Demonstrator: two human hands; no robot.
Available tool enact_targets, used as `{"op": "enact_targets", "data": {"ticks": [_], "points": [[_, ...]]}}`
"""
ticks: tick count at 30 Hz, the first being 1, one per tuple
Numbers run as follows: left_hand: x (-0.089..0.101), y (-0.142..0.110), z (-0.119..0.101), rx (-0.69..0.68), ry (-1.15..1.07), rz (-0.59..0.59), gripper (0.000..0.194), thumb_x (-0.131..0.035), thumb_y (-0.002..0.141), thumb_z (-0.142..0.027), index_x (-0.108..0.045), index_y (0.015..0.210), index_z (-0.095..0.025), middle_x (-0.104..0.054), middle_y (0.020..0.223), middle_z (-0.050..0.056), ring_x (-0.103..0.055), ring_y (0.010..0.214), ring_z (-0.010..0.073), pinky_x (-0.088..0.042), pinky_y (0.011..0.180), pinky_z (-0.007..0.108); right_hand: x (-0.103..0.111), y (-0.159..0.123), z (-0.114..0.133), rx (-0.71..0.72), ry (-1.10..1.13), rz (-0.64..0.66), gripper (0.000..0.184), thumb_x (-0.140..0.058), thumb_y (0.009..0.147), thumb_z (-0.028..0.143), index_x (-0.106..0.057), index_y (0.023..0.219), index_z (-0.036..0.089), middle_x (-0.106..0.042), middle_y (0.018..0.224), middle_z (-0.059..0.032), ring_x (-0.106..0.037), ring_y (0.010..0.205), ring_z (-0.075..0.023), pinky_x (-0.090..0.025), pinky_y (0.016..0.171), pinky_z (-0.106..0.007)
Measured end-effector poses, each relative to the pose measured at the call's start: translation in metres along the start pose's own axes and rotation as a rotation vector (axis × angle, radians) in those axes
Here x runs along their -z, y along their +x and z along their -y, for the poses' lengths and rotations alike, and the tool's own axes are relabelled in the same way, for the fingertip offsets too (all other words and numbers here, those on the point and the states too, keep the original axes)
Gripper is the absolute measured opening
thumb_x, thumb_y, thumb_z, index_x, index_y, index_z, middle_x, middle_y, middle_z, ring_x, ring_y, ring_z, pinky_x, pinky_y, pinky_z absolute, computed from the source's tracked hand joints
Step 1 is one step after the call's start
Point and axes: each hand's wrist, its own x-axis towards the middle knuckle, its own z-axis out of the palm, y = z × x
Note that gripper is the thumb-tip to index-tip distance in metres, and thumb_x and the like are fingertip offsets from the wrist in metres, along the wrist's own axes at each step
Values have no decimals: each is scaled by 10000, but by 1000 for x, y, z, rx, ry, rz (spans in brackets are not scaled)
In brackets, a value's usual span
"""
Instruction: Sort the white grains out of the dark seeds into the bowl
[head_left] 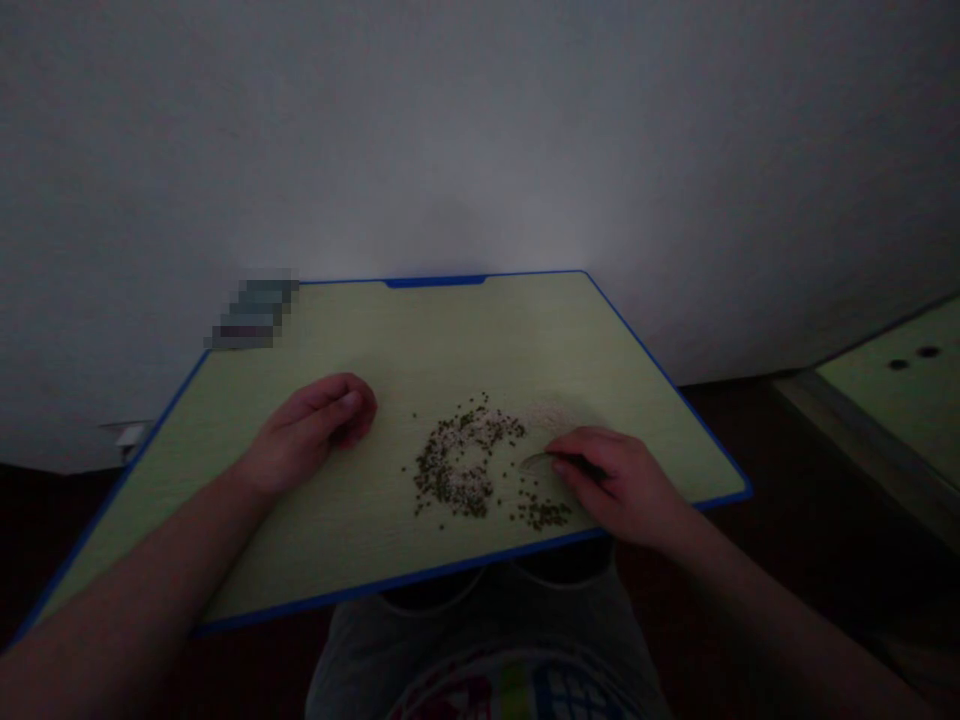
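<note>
Two hands are over one table (337, 330): the right hand (619, 485) grips one utensil (535, 460) beside three heaps, a curved mixed heap (442, 470), a small bean heap (544, 514) near the front edge and a pale grain heap (551, 415) behind, their pieces too many to count. The left hand (319, 425) rests loosely curled, well left of them; whether it holds anything I cannot tell.

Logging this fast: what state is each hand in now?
Left hand: loosely curled; can't tell if holding anything.
Right hand: closed, pinching a thin utensil.
</note>
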Motion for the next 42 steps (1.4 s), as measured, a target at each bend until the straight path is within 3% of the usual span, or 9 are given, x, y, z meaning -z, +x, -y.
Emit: {"op": "enact_targets", "data": {"ticks": [6,16,21,27,34,42], "points": [[-1,-1,-1,12,21,-19,245,-562,847,-393,-572,766,-163,-525,609,-1,-411,513,110,-302,470,255,-6,10,0,-36,-9,-8,187,-503,901,189,-646,1021,180,-699,898,-60,-642,825,-173,-510,739,-316],[0,-1,0,7,17,-1,256,-555,857,-406,-573,772,-164,-523,614,-4,-410,528,111,-297,482,259,-1,13,7,103,66,126,178,-502,924,214,-665,995,198,-692,877,-46,-629,816,-155,-503,718,-285],[-1,0,0,3,17,1,262,-561,854,-404,-571,753,-163,-516,599,-8,-407,515,106,-296,476,258,-6,3,7,30,-51,-5,178,-504,912,196,-644,1021,175,-695,851,-55,-633,775,-159,-507,701,-291],[0,0,0,9,13,-13,261,-571,842,-411,-580,768,-161,-528,611,-1,-413,518,110,-292,474,259,-12,-2,6,81,-225,-101,197,-498,901,191,-651,1023,171,-700,823,-68,-634,734,-179,-520,667,-313],[-1,-1,0,20,-7,-25,239,-570,844,-394,-578,775,-166,-521,603,-2,-407,512,112,-288,467,257,1,-2,-4,-77,-289,-219,174,-511,886,203,-663,970,187,-713,831,-68,-664,739,-194,-541,675,-330],[-1,-1,0,20,3,-23,237,-567,845,-392,-578,772,-166,-533,609,-1,-411,514,109,-297,473,261,-7,4,7,29,-191,-131,196,-496,900,187,-658,1009,167,-724,869,-65,-671,774,-177,-545,707,-308]]}}
